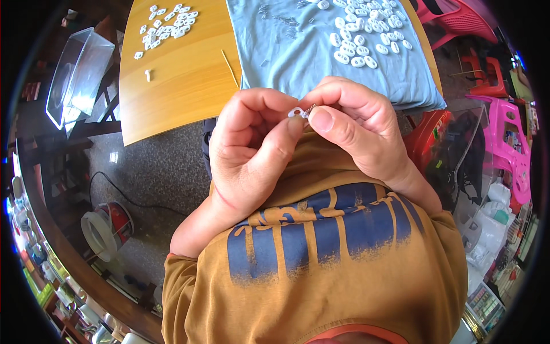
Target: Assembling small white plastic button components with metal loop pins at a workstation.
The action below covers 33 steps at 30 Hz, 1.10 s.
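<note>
My left hand (252, 135) pinches a small white plastic piece with a hole (294, 112) between thumb and forefinger. Facing it, my right hand (358, 123) has thumb and forefinger closed on a tiny metal coil spring (310, 108). The spring stands tilted right beside the white piece; my fingertips hide where the two meet. Both hands are held up in front of my chest, just short of the table's near edge. Past them, a light blue cloth (286, 63) carries several loose springs (281, 20) and a spread of white oval two-holed pieces (360, 40).
Small white plastic parts (172, 26) lie in a pile on the wooden table (189, 80), with a single white part (148, 75) nearer me. A thin yellow stick (230, 67) rests by the cloth. A clear bin (80, 74) stands left, pink chairs (507, 137) right, a bucket (106, 229) on the floor.
</note>
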Available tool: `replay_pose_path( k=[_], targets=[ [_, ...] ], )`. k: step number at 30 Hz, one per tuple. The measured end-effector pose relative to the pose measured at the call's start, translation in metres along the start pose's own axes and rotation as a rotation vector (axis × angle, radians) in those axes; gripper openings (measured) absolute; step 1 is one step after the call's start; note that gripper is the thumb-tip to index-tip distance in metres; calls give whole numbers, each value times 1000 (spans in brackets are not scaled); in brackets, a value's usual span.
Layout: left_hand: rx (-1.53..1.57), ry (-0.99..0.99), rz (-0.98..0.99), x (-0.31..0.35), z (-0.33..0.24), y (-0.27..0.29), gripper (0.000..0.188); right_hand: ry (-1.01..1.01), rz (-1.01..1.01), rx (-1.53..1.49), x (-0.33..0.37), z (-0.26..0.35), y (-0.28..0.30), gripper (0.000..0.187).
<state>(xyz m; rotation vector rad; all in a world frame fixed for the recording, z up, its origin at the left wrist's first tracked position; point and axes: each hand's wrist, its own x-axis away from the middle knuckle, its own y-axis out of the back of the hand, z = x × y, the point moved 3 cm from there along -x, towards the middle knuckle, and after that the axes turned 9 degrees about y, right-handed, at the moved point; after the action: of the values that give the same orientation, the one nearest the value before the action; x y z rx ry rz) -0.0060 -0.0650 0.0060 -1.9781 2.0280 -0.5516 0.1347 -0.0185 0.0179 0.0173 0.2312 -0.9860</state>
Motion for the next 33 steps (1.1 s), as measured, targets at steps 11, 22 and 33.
replay_pose_path(
  k=[11,22,33],
  targets=[
    [86,29,29,-1,2,2,18,-101,-46,-165,1,-1,-2,17],
    [-180,-71,-29,2,4,2,18,-62,-6,89,-1,-1,3,14],
    [-116,54,-30,0,6,0,19,-144,-34,6,0,-4,2,15]
  ],
)
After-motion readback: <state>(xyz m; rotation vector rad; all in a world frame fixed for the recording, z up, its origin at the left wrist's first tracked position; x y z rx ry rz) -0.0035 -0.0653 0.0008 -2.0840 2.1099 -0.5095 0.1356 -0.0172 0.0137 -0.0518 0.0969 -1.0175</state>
